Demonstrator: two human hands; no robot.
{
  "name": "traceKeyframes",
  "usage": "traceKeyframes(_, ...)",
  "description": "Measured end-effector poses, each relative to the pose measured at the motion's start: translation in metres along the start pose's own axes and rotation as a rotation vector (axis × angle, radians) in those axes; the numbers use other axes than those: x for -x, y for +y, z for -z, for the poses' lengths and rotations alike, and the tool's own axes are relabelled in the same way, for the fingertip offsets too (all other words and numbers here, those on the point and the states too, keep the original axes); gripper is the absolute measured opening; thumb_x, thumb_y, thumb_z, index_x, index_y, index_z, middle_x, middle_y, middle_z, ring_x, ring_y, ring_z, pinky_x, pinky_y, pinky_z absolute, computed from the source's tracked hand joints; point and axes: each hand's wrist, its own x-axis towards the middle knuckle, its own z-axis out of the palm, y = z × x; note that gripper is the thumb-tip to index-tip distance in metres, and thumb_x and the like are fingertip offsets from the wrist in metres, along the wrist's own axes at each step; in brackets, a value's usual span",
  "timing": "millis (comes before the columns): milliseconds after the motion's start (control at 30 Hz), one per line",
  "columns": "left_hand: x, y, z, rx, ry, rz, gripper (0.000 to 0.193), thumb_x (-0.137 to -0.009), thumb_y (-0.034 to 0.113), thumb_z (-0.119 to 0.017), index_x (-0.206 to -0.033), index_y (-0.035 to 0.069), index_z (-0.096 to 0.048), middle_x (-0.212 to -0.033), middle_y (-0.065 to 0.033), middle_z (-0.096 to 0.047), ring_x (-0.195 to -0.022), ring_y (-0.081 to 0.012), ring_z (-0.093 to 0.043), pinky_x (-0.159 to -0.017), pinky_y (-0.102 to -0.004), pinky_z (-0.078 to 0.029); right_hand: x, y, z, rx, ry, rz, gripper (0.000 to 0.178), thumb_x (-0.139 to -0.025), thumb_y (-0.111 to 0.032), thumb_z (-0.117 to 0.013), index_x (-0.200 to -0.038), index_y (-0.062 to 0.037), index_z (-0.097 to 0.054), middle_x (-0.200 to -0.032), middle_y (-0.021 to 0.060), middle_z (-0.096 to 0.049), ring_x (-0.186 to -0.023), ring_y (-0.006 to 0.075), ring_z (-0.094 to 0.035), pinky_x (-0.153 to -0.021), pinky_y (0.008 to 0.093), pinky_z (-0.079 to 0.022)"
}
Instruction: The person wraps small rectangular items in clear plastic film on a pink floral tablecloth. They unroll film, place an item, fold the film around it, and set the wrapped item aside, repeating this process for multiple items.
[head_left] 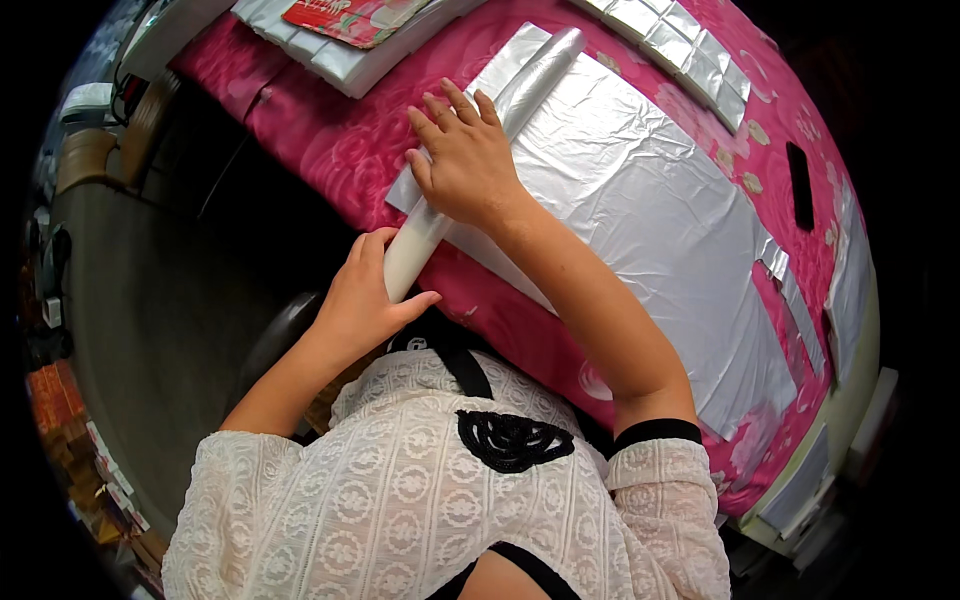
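Note:
A long roll of shiny, silvery film [545, 78] on a pale white core [407, 258] lies slantwise across the near left part of the table. A wide, wrinkled silver sheet [640, 200] spreads to the right of the roll and partly under it. My left hand [365, 300] is at the core's near end, its fingers curled around the far side and the thumb on the near side. Palm down, my right hand [462, 155] rests on the middle of the roll with its fingers spread. What lies under that palm is hidden.
A pink flowered cloth [330, 140] covers the table. White stacks with a red printed sheet [350, 18] sit at the far left, and silver-wrapped packs [675, 50] at the far right. A dark phone-like slab [800, 186] and narrow silver strips [795, 300] lie at the right.

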Motion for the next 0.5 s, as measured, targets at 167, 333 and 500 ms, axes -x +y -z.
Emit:
traceKeyframes(167,0.001,-0.017,0.004,0.648,-0.280,0.195,0.066,-0.067,0.024,-0.078,-0.120,0.001,-0.047,-0.098,-0.0065,-0.058,-0.087,-0.0170,-0.059,-0.079,-0.0304,-0.048,0.003,-0.011,-0.006,-0.200,0.421,-0.393,0.075,-0.083,-0.020,-0.050,-0.143,0.0021,-0.012,-0.146,0.0291,-0.014,-0.137,0.0379,-0.015,-0.111,0.0452,-0.011)
traceKeyframes(333,0.010,-0.005,0.001,1.590,-0.864,0.169,0.086,-0.066,0.035,-0.077,-0.130,-0.007,-0.038,-0.094,-0.0096,-0.058,-0.075,-0.0172,-0.062,-0.064,-0.0300,-0.054,0.012,-0.017,0.069,-2.035,0.453,-0.537,0.068,-0.081,-0.030,-0.065,-0.128,0.0057,-0.030,-0.116,0.0206,-0.050,-0.106,0.0268,-0.056,-0.088,0.0336,-0.049)
traceKeyframes(500,-0.007,0.034,0.009,1.423,-0.837,0.373,0.075,-0.069,0.027,-0.074,-0.126,-0.007,-0.042,-0.097,-0.0146,-0.061,-0.072,-0.0208,-0.064,-0.067,-0.0305,-0.053,0.034,0.001,0.096,-1.657,0.450,-0.619,0.056,-0.079,-0.025,-0.069,-0.117,0.0022,-0.039,-0.097,0.0129,-0.056,-0.090,0.0213,-0.060,-0.080,0.0332,-0.052)
